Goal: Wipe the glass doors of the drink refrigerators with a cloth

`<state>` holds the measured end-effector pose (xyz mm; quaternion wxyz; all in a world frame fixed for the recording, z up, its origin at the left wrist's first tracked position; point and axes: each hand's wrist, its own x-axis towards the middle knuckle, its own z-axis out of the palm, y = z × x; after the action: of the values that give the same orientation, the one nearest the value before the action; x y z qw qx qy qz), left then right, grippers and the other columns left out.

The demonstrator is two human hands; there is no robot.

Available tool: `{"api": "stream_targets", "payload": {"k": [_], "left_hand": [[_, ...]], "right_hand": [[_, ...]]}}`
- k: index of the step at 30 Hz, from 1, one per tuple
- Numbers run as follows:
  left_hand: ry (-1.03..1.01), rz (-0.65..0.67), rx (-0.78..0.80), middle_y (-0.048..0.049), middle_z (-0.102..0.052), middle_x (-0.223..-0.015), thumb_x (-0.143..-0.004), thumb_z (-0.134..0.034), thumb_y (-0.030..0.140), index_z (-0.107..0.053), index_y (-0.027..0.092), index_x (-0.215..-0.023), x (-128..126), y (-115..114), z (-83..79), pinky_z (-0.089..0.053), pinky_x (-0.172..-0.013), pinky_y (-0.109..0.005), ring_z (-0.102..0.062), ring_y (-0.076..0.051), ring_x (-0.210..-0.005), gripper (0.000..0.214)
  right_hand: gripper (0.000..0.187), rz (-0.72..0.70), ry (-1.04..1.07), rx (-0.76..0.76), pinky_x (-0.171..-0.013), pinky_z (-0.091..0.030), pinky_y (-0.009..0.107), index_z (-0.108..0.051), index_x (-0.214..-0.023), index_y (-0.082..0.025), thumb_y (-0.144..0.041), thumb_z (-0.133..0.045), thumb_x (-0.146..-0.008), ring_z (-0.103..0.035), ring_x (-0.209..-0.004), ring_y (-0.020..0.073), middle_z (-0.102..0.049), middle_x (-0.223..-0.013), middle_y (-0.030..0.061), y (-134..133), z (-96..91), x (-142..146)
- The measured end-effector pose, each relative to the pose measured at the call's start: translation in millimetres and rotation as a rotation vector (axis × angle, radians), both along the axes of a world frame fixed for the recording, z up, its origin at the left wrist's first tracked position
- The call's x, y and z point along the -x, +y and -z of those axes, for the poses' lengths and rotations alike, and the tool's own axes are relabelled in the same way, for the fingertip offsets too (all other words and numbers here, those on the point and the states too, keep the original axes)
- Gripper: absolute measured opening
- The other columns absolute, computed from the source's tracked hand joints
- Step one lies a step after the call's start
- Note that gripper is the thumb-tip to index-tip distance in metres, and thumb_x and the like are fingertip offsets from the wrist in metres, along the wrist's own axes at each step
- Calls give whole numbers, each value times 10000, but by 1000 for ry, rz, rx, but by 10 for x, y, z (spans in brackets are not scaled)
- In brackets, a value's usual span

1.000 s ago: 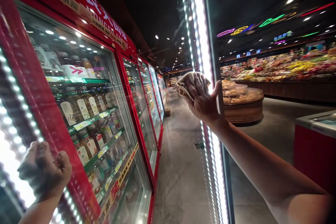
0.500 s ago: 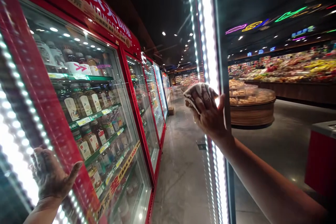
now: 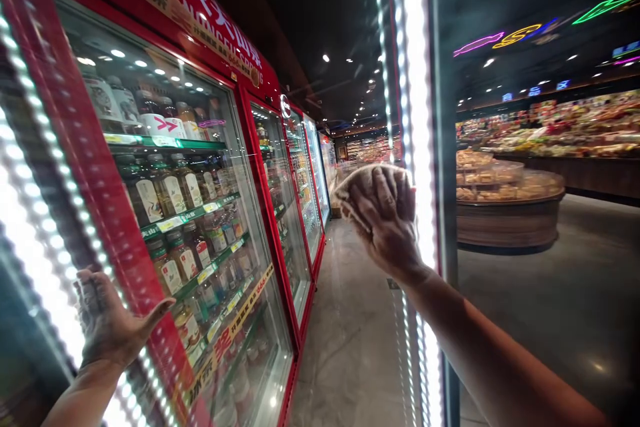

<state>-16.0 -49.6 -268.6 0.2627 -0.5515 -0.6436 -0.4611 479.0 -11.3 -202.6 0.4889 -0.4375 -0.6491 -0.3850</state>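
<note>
My right hand (image 3: 393,230) presses a light-coloured wiping cloth (image 3: 367,180) flat on a clear glass door, its fingers spread over the cloth. Right beside it runs a bright strip of lights (image 3: 417,127) along the door's dark right-hand edge (image 3: 447,147). At the lower left, my left hand (image 3: 113,327) is raised with its thumb stretched out to the right and its fingers pointing up. It overlaps another glaring light strip (image 3: 45,260); whether it touches the glass or the frame there, I cannot tell. No object shows in it.
Beyond the glass stands a red drinks cooler (image 3: 263,213) with shelves of bottles (image 3: 170,193), in a row of further coolers. A grey floor aisle (image 3: 345,320) runs away from me. To the right are a rounded wooden display stand (image 3: 505,223) and a long produce display (image 3: 575,127).
My right hand and the cloth have shifted slightly left across the glass, away from the light strip. The whole view has swung a little, moving the surroundings rightward. My left hand keeps its pose.
</note>
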Motion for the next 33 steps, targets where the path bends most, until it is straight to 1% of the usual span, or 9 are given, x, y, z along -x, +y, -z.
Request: {"api": "stream_targets", "payload": {"k": [3,5,9,12,19,22,25,29,33], "left_hand": [[37,2,-18,-232,116,-1714,-757,-463,883,102,70,-1638,21,7,42,-77,-1278,-684,57,-478,-1575,1325],[52,13,-33,-250,112,-1709,-764,-443,901,89,40,-1634,6,-6,52,-61,-1285,-663,65,-469,-1578,1335],[20,17,-21,-242,120,-1709,-761,-460,903,105,48,-1633,-7,-4,54,-50,-1285,-664,85,-434,-1588,1345],[-5,27,-26,-261,117,-1703,-743,-486,916,100,48,-1632,30,28,73,-39,-1279,-665,93,-433,-1588,1374],[-9,64,-26,-211,162,-1710,-753,-533,895,132,114,-1638,74,54,154,-9,-1292,-618,172,-370,-1586,1354],[-26,96,-19,-195,198,-1704,-704,-543,934,147,149,-1638,46,30,152,2,-1278,-647,195,-381,-1575,1401],[-54,113,6,-184,191,-1708,-673,-534,963,155,172,-1637,22,-3,131,0,-1265,-675,167,-399,-1579,1425],[-34,110,33,-189,182,-1708,-685,-535,954,148,144,-1637,41,-29,124,-41,-1274,-670,120,-417,-1587,1425],[7,109,26,-210,138,-1714,-673,-648,884,117,113,-1642,86,-18,159,-63,-1298,-620,80,-415,-1594,1456]], "right_hand": [[629,-42,-131,34,-1296,-211,616,-441,-1569,-404,-277,-609,-976,-236,-1591,352,-342,-1696,-10,-34,331,8],[601,-32,-151,28,-1303,-162,627,-474,-1549,-397,-299,-617,-974,-239,-1590,354,-369,-1684,-1,-19,406,-63],[515,39,15,-3,-1266,-89,721,-500,-1536,-379,-354,-539,-1023,-229,-1588,380,-434,-1646,22,55,44,-143],[534,22,84,10,-1273,-175,682,-461,-1560,-394,-344,-517,-1031,-255,-1584,360,-418,-1655,3,60,-189,18],[603,-38,-102,38,-1244,-303,649,-419,-1580,-407,-309,-568,-1004,-310,-1563,365,-335,-1696,8,17,67,293],[579,-19,59,-22,-1217,-329,668,-422,-1584,-378,-335,-541,-1019,-325,-1555,377,-345,-1691,39,100,-155,337],[564,-39,147,-33,-1208,-321,692,-425,-1584,-369,-330,-512,-1028,-304,-1563,378,-343,-1691,45,140,-346,588],[567,-38,-20,7,-1213,-270,731,-447,-1571,-365,-310,-534,-1013,-258,-1579,383,-347,-1690,51,86,-112,973],[572,-23,-97,-6,-1203,-283,732,-434,-1577,-366,-304,-531,-1017,-276,-1575,378,-365,-1680,78,73,116,1008]]}}
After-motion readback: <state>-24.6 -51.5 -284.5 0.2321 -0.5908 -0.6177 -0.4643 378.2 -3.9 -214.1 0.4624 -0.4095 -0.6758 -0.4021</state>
